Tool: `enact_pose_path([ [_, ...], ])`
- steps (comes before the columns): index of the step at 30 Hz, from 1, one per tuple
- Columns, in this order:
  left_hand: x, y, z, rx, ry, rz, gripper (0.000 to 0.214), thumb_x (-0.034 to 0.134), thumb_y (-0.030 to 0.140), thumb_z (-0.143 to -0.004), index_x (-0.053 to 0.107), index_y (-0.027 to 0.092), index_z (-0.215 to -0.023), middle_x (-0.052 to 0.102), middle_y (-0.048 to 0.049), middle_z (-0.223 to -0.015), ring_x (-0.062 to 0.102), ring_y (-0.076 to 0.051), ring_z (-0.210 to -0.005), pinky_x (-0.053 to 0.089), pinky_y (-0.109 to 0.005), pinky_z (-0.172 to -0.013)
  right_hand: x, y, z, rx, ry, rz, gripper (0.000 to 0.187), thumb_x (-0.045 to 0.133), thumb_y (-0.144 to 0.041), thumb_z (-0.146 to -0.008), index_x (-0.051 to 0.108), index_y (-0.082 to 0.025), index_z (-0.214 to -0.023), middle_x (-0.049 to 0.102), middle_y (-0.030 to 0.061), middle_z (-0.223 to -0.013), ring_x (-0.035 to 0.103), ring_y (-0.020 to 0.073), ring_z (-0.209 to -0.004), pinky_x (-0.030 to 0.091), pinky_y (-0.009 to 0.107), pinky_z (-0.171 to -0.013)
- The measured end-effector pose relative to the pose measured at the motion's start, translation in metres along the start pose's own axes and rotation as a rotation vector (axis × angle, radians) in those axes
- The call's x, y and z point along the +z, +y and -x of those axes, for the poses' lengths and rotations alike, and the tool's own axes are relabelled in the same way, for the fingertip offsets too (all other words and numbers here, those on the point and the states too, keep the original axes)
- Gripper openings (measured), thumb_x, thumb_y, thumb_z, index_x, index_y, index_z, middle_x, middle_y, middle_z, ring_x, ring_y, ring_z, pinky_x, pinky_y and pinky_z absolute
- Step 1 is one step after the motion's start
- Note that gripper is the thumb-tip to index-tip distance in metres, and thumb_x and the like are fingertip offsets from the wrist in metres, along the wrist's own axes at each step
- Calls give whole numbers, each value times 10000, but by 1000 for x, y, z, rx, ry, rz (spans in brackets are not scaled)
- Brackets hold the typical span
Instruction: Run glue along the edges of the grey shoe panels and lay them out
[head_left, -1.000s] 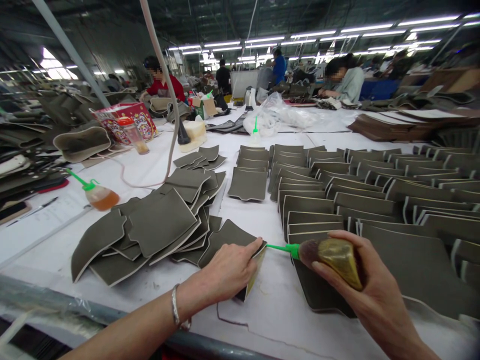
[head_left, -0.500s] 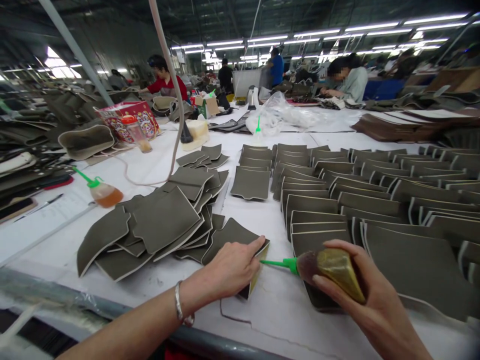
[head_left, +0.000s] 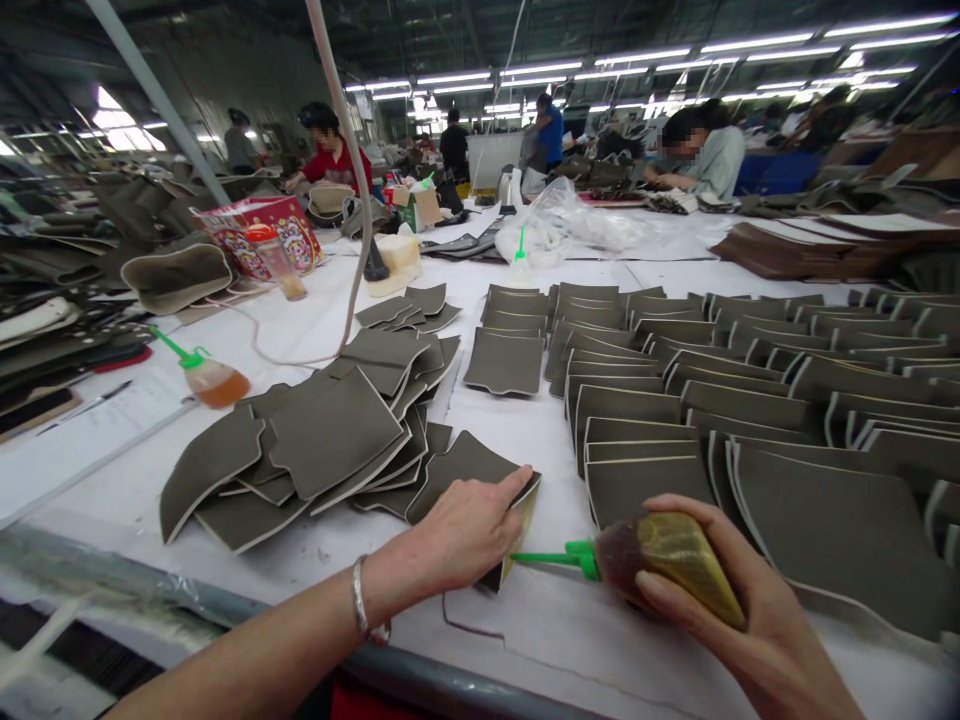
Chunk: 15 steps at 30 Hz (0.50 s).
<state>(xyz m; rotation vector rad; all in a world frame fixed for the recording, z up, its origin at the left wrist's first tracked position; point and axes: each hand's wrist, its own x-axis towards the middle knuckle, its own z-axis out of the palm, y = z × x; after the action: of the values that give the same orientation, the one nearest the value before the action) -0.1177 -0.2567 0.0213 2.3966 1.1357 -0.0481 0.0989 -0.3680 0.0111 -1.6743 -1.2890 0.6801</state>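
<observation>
My left hand (head_left: 476,525) holds a dark grey-brown leather piece (head_left: 469,458) near its right end. The index finger stretches along the top near the corner, while the other fingers curl and are partly hidden. A yellowish strip shows along the piece's right edge. My right hand (head_left: 739,580) is wrapped round a squeeze bottle (head_left: 686,560) of amber liquid, tilted on its side. Its thin green nozzle points left, and the tip is at the lower part of the yellowish strip. To the left of my left hand lies a loose pile of similar leather pieces (head_left: 334,430).
Rows of overlapping leather pieces (head_left: 761,405) cover the table's right side. A second squeeze bottle (head_left: 217,383) stands at left, and a red-capped container (head_left: 281,265) farther back. A hose (head_left: 365,200) hangs down to the table. Several people work beyond.
The nozzle tip has moved down along the strip towards me, as my right hand shifted slightly down and right with the bottle. My left hand stays on the piece.
</observation>
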Motion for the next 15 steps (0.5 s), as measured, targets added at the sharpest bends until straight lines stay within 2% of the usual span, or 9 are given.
enact_pose_path([
  [4, -1, 1, 1, -16, -4, -9, 594, 336, 216, -912, 356, 206, -1505, 725, -110, -1117, 699, -308, -960, 502, -402, -835, 3, -4, 0, 13, 45, 1, 447, 670, -556, -829, 539, -293, -1166, 630, -21, -995, 615, 240, -856, 455, 294, -732],
  [8, 1, 1, 1, -17, 3, 0, 602, 349, 210, -902, 353, 219, -1504, 708, -101, -1168, 692, -305, -986, 496, -397, -856, 9, -4, 14, 38, 9, -10, 442, 652, -554, -838, 536, -296, -1178, 642, -14, -1023, 628, 247, -889, 473, 294, -762],
  [12, 4, 0, 0, -26, 27, 20, 597, 351, 207, -898, 367, 226, -1495, 699, -94, -1190, 691, -300, -995, 492, -398, -875, 6, 15, 22, 60, -41, -42, 439, 676, -552, -836, 549, -312, -1182, 660, -17, -1008, 654, 233, -856, 520, 258, -740],
  [15, 5, -1, 0, -30, 34, 26, 602, 346, 201, -894, 361, 218, -1496, 714, -102, -1148, 699, -306, -956, 498, -409, -853, -1, 33, 20, 117, -129, -134, 542, 764, -546, -773, 563, -287, -1205, 689, 37, -1033, 681, 284, -885, 567, 280, -721],
])
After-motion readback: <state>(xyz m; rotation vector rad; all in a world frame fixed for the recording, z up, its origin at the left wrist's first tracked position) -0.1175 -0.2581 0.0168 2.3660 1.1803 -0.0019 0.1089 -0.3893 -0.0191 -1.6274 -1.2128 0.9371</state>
